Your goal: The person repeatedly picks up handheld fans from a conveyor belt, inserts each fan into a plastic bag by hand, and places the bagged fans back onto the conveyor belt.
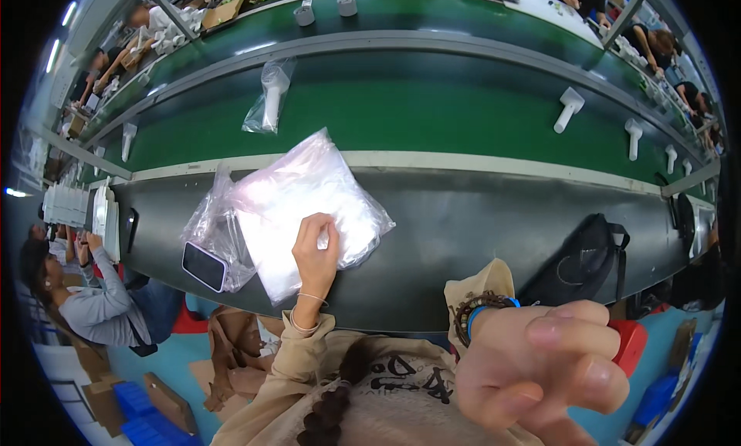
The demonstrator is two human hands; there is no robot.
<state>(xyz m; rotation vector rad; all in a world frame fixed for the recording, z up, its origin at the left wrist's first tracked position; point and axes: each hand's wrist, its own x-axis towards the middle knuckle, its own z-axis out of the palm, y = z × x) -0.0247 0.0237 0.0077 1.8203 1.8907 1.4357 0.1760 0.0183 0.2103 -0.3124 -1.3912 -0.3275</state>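
Plastic bags [305, 207], a flat translucent stack, lie on the dark grey bench [478, 230] in front of the person, just below the cream edge strip of the green conveyor [432, 110]. Going from the left: a phone [204, 266] rests at the bench's near edge, tucked under a crumpled clear bag [212, 226] that touches the stack. Next, the left hand [316, 249] lies on the stack's lower right part, fingertips curled and pinching the top film, thumb against the forefinger. To peel 1 bag cleanly, I judge it best to keep that pinch on the uppermost layer alone and lift near a corner, so the sheets below stay flat. Farther right, the right hand [540, 369] is raised close to the camera, blurred, fingers loosely bent and holding nothing. A black backpack [583, 257] leans on the bench at the right.

As for containers: on the conveyor, 1 clear bag [270, 97] already encloses a white handheld device; 2 bare white devices [569, 108] ride to its right, unbagged. The stack's bags look empty.
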